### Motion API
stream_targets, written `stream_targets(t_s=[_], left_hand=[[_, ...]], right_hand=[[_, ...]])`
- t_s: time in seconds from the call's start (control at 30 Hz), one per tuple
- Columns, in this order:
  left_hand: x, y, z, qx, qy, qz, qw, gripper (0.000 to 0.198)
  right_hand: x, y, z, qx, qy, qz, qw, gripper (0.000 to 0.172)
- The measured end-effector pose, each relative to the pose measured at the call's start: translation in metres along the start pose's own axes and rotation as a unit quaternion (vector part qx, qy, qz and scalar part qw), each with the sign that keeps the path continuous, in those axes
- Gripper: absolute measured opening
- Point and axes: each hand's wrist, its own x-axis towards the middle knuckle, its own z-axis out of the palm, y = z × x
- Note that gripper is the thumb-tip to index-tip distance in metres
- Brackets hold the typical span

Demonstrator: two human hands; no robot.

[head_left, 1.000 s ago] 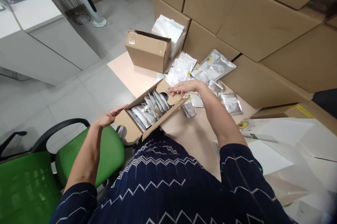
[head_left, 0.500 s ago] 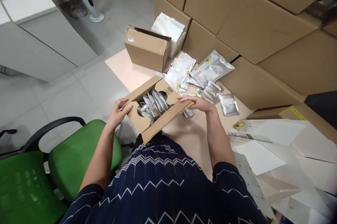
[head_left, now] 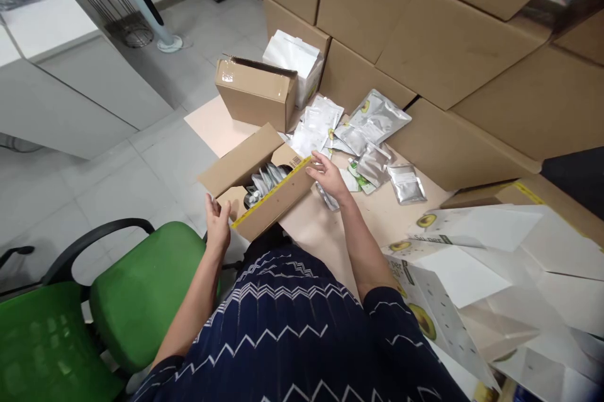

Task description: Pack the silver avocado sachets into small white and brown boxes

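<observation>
A small open cardboard box (head_left: 278,201) sits at the near edge of the beige table (head_left: 221,128), with silver pouches (head_left: 265,178) packed upright inside. Its near long flap, edged with yellow tape, is folded up and inward, while the far flap stands open. My left hand (head_left: 217,223) lies flat against the box's left end, fingers stretched. My right hand (head_left: 325,175) rests on the right end of the near flap, fingers spread. More silver pouches (head_left: 372,131) lie loose on the table just beyond my right hand.
A second open cardboard box (head_left: 252,94) and a white bag (head_left: 295,59) stand at the table's far end. Large stacked cartons (head_left: 448,43) wall the right side. White avocado-printed paper bags (head_left: 472,263) lie at the right. Green chairs (head_left: 141,289) stand at my left.
The near flap has been folded up over the box and the box has turned slightly. My left hand dropped to the box's left end; my right hand slid to the flap's right end.
</observation>
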Motion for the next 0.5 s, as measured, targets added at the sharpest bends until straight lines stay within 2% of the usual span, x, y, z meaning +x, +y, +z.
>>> stream_targets(t_s=[0.07,0.13,0.23,0.3,0.4,0.5], left_hand=[[-0.007,-0.012,-0.003,-0.011,-0.035,0.011,0.999,0.098],[-0.011,-0.016,-0.007,-0.007,-0.053,0.022,0.998,0.109],[-0.011,-0.009,-0.011,0.015,-0.064,0.017,0.998,0.129],[-0.007,0.000,-0.010,0.019,-0.068,0.037,0.997,0.132],[-0.001,0.009,-0.005,-0.010,-0.038,0.082,0.996,0.118],[-0.004,0.009,-0.003,-0.021,0.050,0.104,0.993,0.094]], right_hand=[[0.004,0.005,0.005,-0.033,0.005,0.010,0.999,0.074],[0.007,0.008,0.009,-0.057,0.008,0.021,0.998,0.073],[0.009,0.004,0.012,-0.071,0.001,0.031,0.997,0.071],[0.010,-0.002,0.013,-0.085,-0.003,0.026,0.996,0.072],[0.012,-0.010,0.017,-0.119,-0.006,0.009,0.993,0.073],[0.011,-0.014,0.020,-0.137,-0.005,-0.003,0.991,0.072]])
